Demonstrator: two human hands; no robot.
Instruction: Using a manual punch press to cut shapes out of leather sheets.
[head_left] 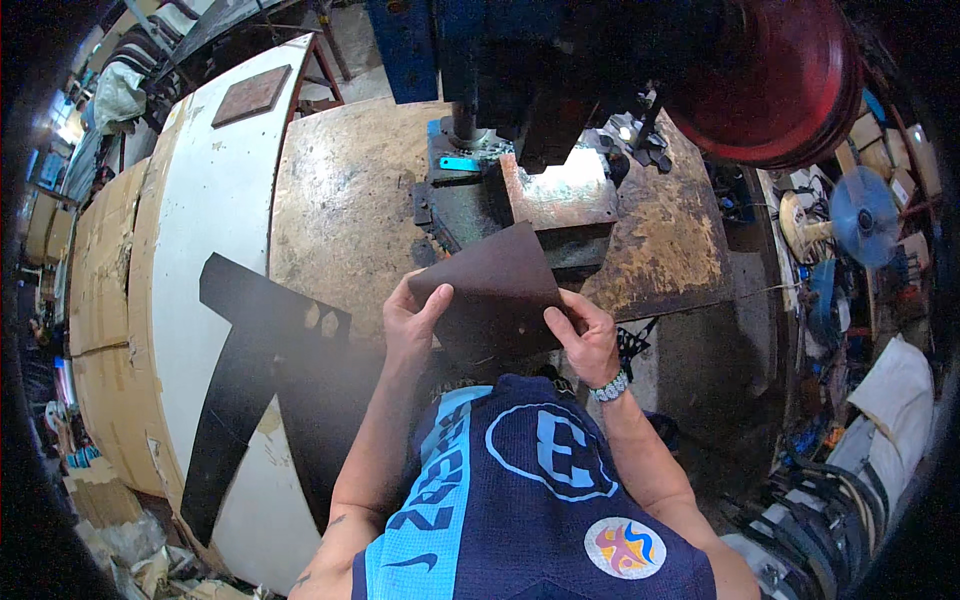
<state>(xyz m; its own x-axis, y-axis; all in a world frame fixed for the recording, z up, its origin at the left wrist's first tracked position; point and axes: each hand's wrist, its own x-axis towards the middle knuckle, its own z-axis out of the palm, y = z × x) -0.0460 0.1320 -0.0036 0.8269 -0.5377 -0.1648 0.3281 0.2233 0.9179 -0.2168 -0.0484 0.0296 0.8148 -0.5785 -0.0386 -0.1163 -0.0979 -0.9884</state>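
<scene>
A dark brown flat sheet (485, 280), roughly trapezoidal with a small pale spot low on its right, is held in front of my body. My left hand (414, 320) grips its left edge, thumb on top. My right hand (588, 340), with a watch on the wrist, grips its right edge, thumb also on top. Just beyond the sheet, under a dark press head (540, 130), lies a shiny metal plate (570, 185) on a dark steel base (465, 205). A small turquoise bar (458, 164) lies on that base.
A worn wooden worktop (335, 175) surrounds the press, which has a red wheel (770, 120). At left, cut dark sheets (230, 400) lie on a white board (200, 190) beside cardboard (105, 260). A blue fan (862, 215) and stacked material (880, 420) stand at right.
</scene>
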